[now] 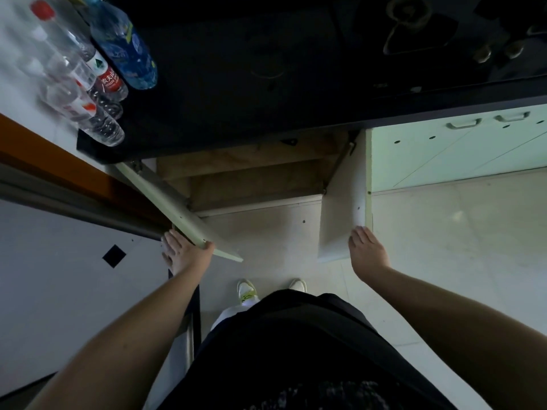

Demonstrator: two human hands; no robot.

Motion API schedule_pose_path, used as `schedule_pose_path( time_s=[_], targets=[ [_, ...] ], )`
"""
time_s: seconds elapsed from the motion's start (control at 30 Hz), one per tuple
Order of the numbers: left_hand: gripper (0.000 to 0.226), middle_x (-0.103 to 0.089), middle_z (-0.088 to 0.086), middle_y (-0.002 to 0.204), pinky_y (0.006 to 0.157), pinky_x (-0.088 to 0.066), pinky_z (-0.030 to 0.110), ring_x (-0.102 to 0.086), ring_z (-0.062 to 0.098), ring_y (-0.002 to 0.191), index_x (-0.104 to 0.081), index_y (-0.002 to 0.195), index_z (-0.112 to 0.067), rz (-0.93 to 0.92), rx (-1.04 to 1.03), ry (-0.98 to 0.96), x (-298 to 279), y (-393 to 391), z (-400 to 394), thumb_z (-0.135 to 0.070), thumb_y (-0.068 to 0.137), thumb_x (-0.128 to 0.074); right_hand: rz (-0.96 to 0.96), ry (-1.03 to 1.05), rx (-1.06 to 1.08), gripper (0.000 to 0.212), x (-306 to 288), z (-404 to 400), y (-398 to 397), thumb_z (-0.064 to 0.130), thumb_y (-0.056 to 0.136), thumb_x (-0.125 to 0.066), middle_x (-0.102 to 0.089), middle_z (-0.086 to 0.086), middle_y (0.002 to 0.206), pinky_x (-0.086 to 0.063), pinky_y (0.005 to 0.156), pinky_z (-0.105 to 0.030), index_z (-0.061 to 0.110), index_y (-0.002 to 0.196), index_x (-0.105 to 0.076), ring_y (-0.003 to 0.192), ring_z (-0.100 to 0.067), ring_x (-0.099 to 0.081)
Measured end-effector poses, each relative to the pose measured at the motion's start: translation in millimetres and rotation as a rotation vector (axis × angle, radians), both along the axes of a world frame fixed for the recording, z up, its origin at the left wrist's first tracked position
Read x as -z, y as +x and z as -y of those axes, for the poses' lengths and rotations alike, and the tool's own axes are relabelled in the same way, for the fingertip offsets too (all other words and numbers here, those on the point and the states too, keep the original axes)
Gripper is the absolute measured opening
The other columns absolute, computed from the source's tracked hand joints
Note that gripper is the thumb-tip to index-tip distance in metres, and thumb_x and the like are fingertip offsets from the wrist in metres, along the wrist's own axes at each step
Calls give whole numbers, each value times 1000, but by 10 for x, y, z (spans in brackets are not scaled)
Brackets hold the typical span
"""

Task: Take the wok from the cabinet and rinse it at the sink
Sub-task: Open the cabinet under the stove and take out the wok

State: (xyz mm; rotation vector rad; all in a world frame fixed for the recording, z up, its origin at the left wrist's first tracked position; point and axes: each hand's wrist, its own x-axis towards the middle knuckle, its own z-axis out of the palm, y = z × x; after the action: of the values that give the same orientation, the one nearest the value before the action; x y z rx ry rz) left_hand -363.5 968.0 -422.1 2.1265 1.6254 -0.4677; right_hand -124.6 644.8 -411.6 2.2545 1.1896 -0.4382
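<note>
At the centre of the frame the cabinet (254,179) under the dark worktop (266,84) stands with both doors swung out. The left hand (185,253) grips the lower edge of the left door (177,211), thumb hooked over it. The right hand (368,253) lies flat, fingers straight, against the right door (340,217). No wok shows on the wooden shelves inside. Plastic bottles (97,69) stand at upper left.
</note>
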Motion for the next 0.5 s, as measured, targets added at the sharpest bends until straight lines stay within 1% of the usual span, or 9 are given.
schedule_pose_path(
  time_s=[0.03, 0.07, 0.1, 0.17, 0.2, 0.23, 0.3, 0.37, 0.5],
  targets=[
    [101, 11, 11, 160, 118, 1, 43, 10, 25, 147, 15, 151, -8, 37, 5, 62, -10, -13, 36, -56, 85, -45, 36, -81, 5, 57, 2, 18, 28, 22, 98, -25, -18, -16, 159, 3, 120, -41, 0, 150, -20, 147, -30, -9],
    [98, 11, 11, 160, 117, 2, 44, 10, 25, 148, 15, 152, -11, 50, 80, 140, -5, -40, 52, -52, 86, -45, 56, -136, 30, 58, -1, 32, 48, 25, 98, -24, -18, -16, 159, 3, 120, -41, 0, 150, -20, 147, -30, -9],
    [90, 8, 11, 161, 117, 2, 44, 7, 26, 148, 10, 153, -14, 22, 205, 210, -20, -57, 58, -47, 88, -43, 61, -173, 66, 59, -8, 42, 65, 28, 99, -23, -16, -17, 159, 3, 120, -40, 0, 150, -19, 147, -30, -8],
    [62, -8, 10, 161, 117, 2, 48, 1, 26, 148, -20, 152, -18, -127, 530, 284, -7, -51, 4, -37, 94, -34, 57, -213, 126, 60, -11, 86, 118, 32, 99, -22, -11, -17, 160, 3, 121, -39, 1, 151, -16, 148, -29, -4],
    [51, -18, 9, 159, 116, 3, 49, -2, 25, 148, -37, 145, -18, -205, 652, 290, -20, -33, -20, -33, 96, -30, 57, -224, 141, 61, -9, 123, 153, 32, 99, -23, -8, -17, 160, 4, 121, -39, 2, 152, -15, 148, -30, -2],
    [47, -28, 8, 155, 116, 3, 49, -6, 24, 148, -47, 137, -18, -264, 732, 287, -24, -23, -27, -30, 98, -26, 56, -232, 154, 61, -10, 164, 187, 32, 99, -23, -6, -18, 160, 4, 120, -39, 3, 152, -14, 148, -30, 0],
    [46, -40, 8, 148, 117, 3, 47, -15, 25, 146, -55, 129, -16, -339, 801, 283, -42, -45, -23, -29, 98, -23, 51, -246, 199, 61, -15, 239, 251, 32, 99, -23, -3, -18, 161, 4, 120, -39, 5, 153, -11, 148, -30, 2],
    [46, -48, 9, 142, 118, 2, 45, -25, 26, 142, -58, 126, -14, -348, 851, 317, -60, -97, -38, -31, 97, -27, 46, -270, 252, 61, -15, 273, 309, 32, 100, -23, -2, -20, 160, 2, 120, -40, 6, 153, -9, 148, -32, 1],
    [46, -51, 10, 138, 118, -2, 43, -31, 27, 139, -60, 127, -14, -353, 922, 312, -109, -190, -98, -34, 96, -31, 73, -356, 384, 59, -60, 211, 425, 33, 98, -25, -21, -25, 153, -14, 115, -42, 11, 152, -17, 141, -39, -14]
  ],
)
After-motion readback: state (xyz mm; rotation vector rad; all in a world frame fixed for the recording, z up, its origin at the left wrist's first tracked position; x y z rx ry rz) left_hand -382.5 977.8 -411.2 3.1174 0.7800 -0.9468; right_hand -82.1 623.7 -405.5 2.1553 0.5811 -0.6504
